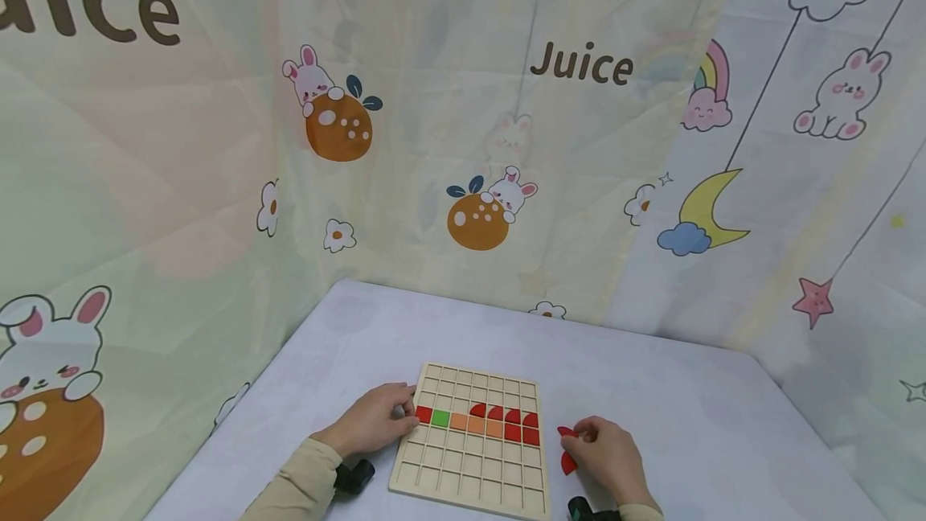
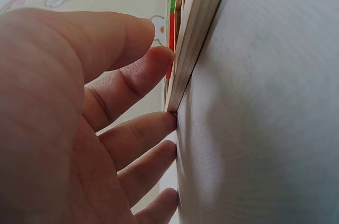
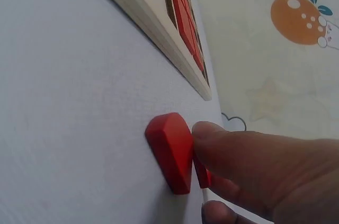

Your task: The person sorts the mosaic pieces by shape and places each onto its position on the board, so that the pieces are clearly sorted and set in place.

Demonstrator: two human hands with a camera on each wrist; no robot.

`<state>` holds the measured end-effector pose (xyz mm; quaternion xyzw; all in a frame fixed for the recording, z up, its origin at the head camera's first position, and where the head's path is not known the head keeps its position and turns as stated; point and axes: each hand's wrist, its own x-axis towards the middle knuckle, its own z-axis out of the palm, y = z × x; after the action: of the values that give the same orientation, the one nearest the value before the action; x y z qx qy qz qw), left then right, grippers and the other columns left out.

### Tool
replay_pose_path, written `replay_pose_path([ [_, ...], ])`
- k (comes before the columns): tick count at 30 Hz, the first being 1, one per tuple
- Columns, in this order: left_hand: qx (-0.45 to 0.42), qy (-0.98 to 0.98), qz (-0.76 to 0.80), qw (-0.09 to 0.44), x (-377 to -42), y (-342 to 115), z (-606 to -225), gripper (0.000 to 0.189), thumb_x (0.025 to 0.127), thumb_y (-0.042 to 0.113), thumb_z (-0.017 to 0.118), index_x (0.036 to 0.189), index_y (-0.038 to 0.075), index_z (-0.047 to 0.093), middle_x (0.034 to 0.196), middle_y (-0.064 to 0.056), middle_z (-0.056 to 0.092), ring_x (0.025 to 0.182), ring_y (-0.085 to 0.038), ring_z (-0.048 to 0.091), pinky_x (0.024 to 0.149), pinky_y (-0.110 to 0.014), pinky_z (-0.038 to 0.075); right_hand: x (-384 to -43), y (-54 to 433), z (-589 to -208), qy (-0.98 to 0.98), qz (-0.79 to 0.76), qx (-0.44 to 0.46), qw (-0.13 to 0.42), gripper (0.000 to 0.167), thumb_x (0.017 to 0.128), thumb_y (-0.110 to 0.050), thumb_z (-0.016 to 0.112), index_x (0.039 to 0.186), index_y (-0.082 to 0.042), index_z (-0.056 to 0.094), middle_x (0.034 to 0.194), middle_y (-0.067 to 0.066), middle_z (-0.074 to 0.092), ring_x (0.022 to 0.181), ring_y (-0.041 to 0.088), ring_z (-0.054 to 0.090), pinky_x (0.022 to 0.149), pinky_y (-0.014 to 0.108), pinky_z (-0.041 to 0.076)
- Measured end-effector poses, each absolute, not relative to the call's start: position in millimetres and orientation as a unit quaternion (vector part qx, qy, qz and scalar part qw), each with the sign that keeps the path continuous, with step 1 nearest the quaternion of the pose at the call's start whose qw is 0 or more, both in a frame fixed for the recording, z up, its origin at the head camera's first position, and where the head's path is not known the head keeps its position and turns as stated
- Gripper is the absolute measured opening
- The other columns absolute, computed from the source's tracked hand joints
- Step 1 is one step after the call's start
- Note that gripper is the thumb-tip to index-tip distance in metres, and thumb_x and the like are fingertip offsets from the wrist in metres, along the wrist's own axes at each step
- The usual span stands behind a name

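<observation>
A pale wooden grid board (image 1: pixel 470 479) lies flat on the table, a coloured row crossing its middle. My left hand (image 1: pixel 374 419) is at its left edge; in the left wrist view its fingertips (image 2: pixel 168 121) rest against the board's side, the index finger by a red square tile. To the right of the board, my right hand (image 1: pixel 611 457) pinches a red wedge-shaped piece (image 3: pixel 201 173) between thumb and fingers, which partly hide it. Another red rounded wedge (image 3: pixel 172 150) lies on the table just beside the thumb.
The board's row holds a red tile (image 1: pixel 424 415), a green tile (image 1: pixel 440 419), several orange tiles (image 1: pixel 475 425) and red squares (image 1: pixel 530 436). Above them sit several red curved pieces (image 1: pixel 495 412). A white cloth (image 1: pixel 694 408) covers the table; printed curtains (image 1: pixel 405 207) stand behind it.
</observation>
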<state>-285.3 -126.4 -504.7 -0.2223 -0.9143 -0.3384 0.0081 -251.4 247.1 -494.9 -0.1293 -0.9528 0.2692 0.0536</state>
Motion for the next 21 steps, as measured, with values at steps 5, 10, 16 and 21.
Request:
replay_pose_path([
  [5,-0.22,-0.915,-0.337,0.008,-285.5,-126.8,-504.8,0.022,0.089,0.027,0.071,0.074,0.027,0.055,0.136,-0.011,0.059,0.132,-0.036,0.047,0.107,-0.057,0.039,-250.3,245.2,-494.5,-0.957,0.257,-0.121,0.058,0.031,0.075,-0.027,0.082,0.091,-0.005,0.067,0.072,0.003,0.054,0.067,0.019,0.048,0.053,0.027,0.039],
  [10,-0.218,-0.915,-0.339,0.01,-285.5,-126.8,-505.3,0.022,0.089,0.026,0.071,0.074,0.027,0.055,0.135,-0.011,0.059,0.132,-0.036,0.047,0.107,-0.057,0.039,-250.0,243.9,-493.8,-0.958,0.256,-0.113,0.064,0.026,0.076,-0.023,0.08,0.089,-0.005,0.067,0.071,0.002,0.054,0.065,0.018,0.048,0.052,0.027,0.038],
  [16,-0.218,-0.914,-0.341,0.005,-286.0,-126.4,-506.3,0.022,0.089,0.027,0.071,0.074,0.027,0.055,0.136,-0.01,0.059,0.132,-0.035,0.047,0.107,-0.057,0.038,-251.8,243.0,-494.5,-0.952,0.275,-0.123,0.061,0.024,0.077,-0.017,0.076,0.093,-0.001,0.068,0.074,0.004,0.059,0.068,0.019,0.051,0.055,0.029,0.046],
  [21,-0.218,-0.913,-0.343,0.0,-286.7,-125.2,-505.1,0.021,0.089,0.028,0.071,0.074,0.027,0.056,0.137,-0.01,0.058,0.133,-0.036,0.046,0.108,-0.057,0.038,-253.9,242.5,-492.2,-0.946,0.293,-0.125,0.063,0.028,0.078,-0.015,0.074,0.099,0.002,0.068,0.08,0.006,0.064,0.071,0.02,0.054,0.062,0.034,0.054],
])
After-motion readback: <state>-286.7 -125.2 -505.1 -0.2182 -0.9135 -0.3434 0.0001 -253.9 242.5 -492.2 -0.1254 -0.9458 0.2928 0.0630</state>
